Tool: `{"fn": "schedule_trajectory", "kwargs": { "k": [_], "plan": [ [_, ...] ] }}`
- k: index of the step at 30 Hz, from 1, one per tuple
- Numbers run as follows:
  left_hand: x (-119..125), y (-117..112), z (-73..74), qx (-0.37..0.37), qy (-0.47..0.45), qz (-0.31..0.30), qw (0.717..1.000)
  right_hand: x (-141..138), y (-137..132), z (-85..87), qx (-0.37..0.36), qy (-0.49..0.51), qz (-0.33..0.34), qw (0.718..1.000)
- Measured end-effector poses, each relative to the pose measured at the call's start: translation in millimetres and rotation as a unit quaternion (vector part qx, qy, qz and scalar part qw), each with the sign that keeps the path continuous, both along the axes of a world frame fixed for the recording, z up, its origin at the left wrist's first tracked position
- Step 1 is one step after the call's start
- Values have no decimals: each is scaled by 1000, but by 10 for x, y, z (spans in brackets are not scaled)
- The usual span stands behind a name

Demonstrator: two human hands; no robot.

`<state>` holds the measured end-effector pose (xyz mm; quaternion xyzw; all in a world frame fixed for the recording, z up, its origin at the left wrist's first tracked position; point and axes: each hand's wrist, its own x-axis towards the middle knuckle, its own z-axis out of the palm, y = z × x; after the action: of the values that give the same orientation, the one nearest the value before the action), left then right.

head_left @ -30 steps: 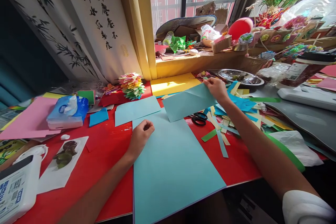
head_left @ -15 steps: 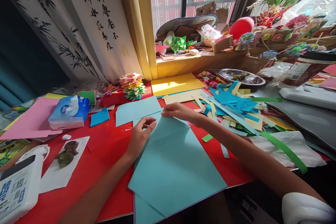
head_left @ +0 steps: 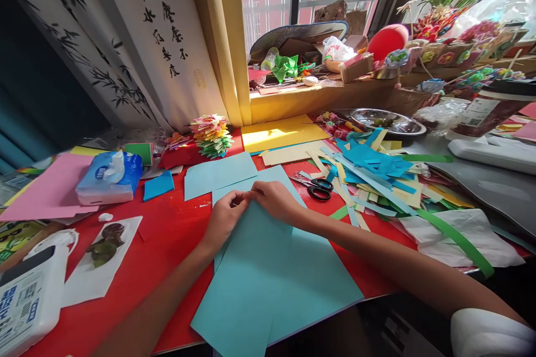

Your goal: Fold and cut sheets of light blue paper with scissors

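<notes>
A light blue sheet of paper is lifted at its far corner, over more light blue paper lying on the red table. My left hand pinches that corner from the left. Its fingertips meet those of my right hand, which pinches the same corner from the right. The exact grip at the fingertips is partly hidden. Just beyond my right hand lie black-handled scissors, blades pointing left. Another light blue sheet rests flat past my fingers.
Cut paper strips are heaped at the right, by a metal bowl and a paper cup. At the left are a tissue pack, pink paper and a white box. A folded-paper stack stands near the curtain.
My right hand has come nearer and closed up to my left, and the sheet has swung left at its near end. The scissors, covered before, now show.
</notes>
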<state>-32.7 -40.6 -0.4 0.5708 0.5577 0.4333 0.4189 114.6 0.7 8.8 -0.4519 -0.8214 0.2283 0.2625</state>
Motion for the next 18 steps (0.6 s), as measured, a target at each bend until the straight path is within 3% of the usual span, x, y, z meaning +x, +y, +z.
{"fn": "schedule_trajectory", "kwargs": {
  "k": [9,18],
  "plan": [
    [23,6,19,15,0,-1,1000,30,24,68,27,-38,-1,999],
    [31,-30,37,-7,-9,8,1000,237,318,145,84,-10,-86,993]
  ]
}}
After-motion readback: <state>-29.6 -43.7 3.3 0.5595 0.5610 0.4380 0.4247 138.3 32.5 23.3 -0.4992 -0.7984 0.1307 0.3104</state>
